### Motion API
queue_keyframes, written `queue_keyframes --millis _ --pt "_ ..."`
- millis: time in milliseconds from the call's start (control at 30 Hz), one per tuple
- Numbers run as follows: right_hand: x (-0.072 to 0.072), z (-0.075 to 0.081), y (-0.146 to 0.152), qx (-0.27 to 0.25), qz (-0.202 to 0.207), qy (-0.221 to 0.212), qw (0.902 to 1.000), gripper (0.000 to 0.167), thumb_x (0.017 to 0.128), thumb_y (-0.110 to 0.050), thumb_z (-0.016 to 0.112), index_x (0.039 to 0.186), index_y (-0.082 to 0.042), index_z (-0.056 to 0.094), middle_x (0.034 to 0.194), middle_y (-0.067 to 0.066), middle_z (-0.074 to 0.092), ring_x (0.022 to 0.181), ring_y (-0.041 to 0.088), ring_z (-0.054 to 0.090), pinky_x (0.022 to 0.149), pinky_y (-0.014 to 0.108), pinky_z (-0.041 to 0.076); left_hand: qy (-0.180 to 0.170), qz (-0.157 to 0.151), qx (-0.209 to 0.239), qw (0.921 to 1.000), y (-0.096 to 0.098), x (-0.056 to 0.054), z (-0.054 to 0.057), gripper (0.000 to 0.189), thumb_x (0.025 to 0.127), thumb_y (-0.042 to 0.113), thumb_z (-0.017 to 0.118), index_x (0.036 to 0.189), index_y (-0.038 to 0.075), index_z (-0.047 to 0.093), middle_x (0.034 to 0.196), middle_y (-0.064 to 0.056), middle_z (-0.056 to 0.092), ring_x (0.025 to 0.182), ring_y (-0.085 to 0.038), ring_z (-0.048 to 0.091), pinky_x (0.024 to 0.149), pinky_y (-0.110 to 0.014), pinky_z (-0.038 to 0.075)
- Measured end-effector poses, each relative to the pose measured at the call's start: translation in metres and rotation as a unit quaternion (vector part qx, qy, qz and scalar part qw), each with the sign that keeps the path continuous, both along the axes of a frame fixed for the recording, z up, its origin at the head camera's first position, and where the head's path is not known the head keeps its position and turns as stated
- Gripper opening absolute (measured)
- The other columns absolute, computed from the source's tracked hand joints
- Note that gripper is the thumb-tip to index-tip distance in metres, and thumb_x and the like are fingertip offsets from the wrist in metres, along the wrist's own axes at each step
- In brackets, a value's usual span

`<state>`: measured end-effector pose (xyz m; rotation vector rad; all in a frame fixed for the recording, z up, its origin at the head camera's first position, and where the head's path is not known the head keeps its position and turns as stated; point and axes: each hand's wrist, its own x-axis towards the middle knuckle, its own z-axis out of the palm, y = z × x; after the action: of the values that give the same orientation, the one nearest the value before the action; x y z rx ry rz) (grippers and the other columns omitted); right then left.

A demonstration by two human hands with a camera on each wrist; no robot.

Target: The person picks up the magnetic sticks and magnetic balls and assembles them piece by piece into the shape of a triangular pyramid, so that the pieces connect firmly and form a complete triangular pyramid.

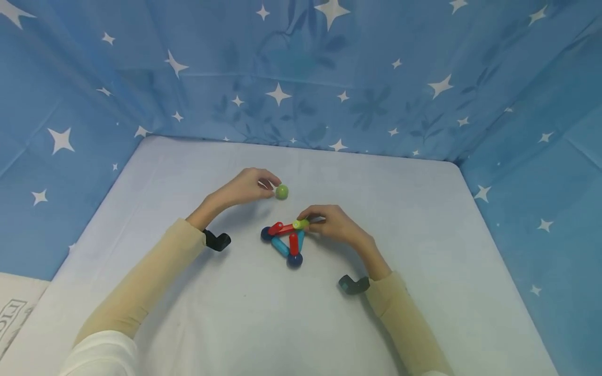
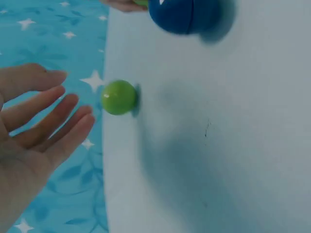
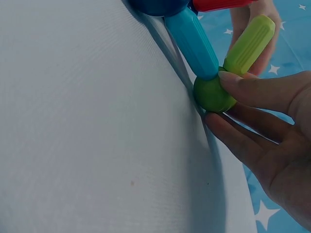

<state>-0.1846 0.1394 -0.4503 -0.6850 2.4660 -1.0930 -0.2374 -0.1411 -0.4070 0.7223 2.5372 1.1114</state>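
Observation:
A triangle of building rods and balls lies on the white table. It has dark blue balls (image 1: 294, 260) at two corners, light blue rods (image 1: 280, 247) and red rods (image 1: 293, 243). At the third corner my right hand (image 1: 334, 224) pinches a green ball (image 3: 210, 94) between thumb and fingers. From that ball a lime-green rod (image 3: 250, 44) slants upward, close to the thumb. My left hand (image 1: 246, 187) hovers beside a loose light green ball (image 2: 119, 97), its fingers loosely bent. The left wrist view shows a gap between fingertips and ball.
Blue star-patterned curtains (image 1: 301, 68) hang behind and on both sides of the white table (image 1: 263, 324). A dark wrist-worn device (image 1: 217, 241) sticks out at the left wrist, another device (image 1: 354, 284) at the right. A pale printed item (image 1: 19, 308) lies at the far left.

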Motion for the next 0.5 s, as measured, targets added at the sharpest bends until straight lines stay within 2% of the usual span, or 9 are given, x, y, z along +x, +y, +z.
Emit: queue_keyframes --millis 67,167,300,500 --pt "0.001 0.0 0.001 -0.003 0.002 -0.001 1.0 0.029 0.094 -0.005 0.073 0.121 -0.015 0.074 0.122 0.002 0.072 0.119 0.021 0.065 0.108 0.042 0.051 -0.004 0.01 -0.009 0.9999 0.006 -0.009 -0.005 0.037 0.094 0.008 0.07 0.13 -0.002 0.068 0.126 -0.018 0.07 0.115 -0.033 0.068 0.096 -0.045 0.056" --pt "0.002 -0.001 0.002 -0.011 0.009 0.0 0.9999 0.029 0.094 -0.004 0.073 0.121 -0.014 0.074 0.121 0.003 0.073 0.118 0.022 0.066 0.108 0.042 0.052 -0.021 0.016 -0.021 0.9994 0.014 -0.017 -0.013 0.043 0.092 0.011 0.073 0.133 -0.002 0.066 0.132 -0.019 0.067 0.12 -0.034 0.065 0.096 -0.046 0.056" --pt "0.003 -0.001 0.003 -0.019 0.011 0.001 0.9998 0.028 0.093 -0.004 0.074 0.12 -0.014 0.074 0.118 0.001 0.074 0.115 0.02 0.067 0.106 0.04 0.052 -0.029 0.004 -0.043 0.9986 0.025 -0.023 -0.022 0.049 0.091 0.013 0.076 0.136 0.001 0.064 0.136 -0.017 0.064 0.123 -0.034 0.061 0.093 -0.043 0.057" --pt "0.002 0.002 0.005 -0.018 0.01 0.005 0.9998 0.028 0.093 -0.004 0.073 0.119 -0.015 0.074 0.118 -0.001 0.074 0.115 0.017 0.067 0.107 0.038 0.052 0.004 -0.012 -0.068 0.9976 0.034 -0.028 -0.027 0.039 0.09 0.008 0.075 0.128 0.0 0.069 0.13 -0.018 0.067 0.114 -0.032 0.064 0.093 -0.042 0.056"
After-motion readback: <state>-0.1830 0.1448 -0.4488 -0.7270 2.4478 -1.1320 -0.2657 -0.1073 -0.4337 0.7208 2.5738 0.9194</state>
